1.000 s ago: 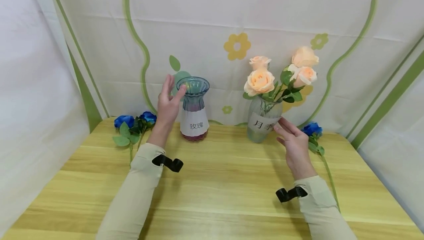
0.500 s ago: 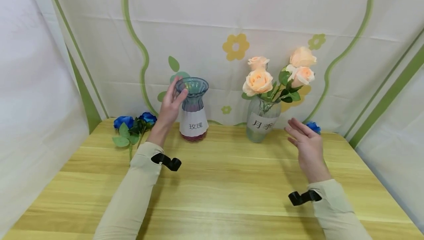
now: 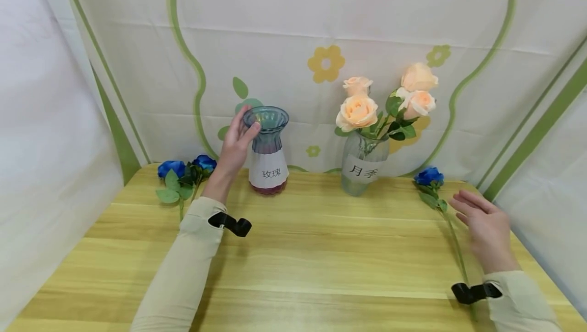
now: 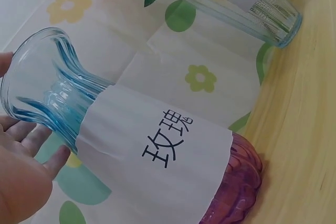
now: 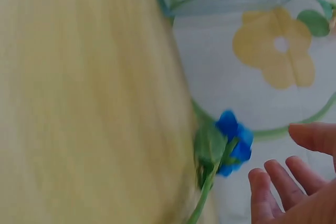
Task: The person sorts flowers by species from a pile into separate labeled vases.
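Note:
My left hand (image 3: 236, 141) is at the flared neck of a glass vase (image 3: 269, 138), blue above and purplish-red at the base, with a white paper label. The thumb lies at the near side of its rim and the fingers pass behind; in the left wrist view fingertips (image 4: 60, 158) show through and beside the glass vase (image 4: 79, 93). The vase stands upright on the table. At the right, my right hand (image 3: 486, 227) hovers with loosely extended fingers, holding nothing. Just left of it a single blue rose (image 3: 429, 176) lies with its long green stem toward me.
A clear glass vase (image 3: 364, 164) with a white label holds several peach roses (image 3: 357, 112). Blue roses (image 3: 171, 170) lie at the left end of the wooden table (image 3: 312, 266). A white printed cloth (image 3: 275, 57) hangs close behind the vases.
My right hand has left the clear vase and moved right and toward me, past the blue rose's head. My left hand has closed in on the blue-and-red vase's neck.

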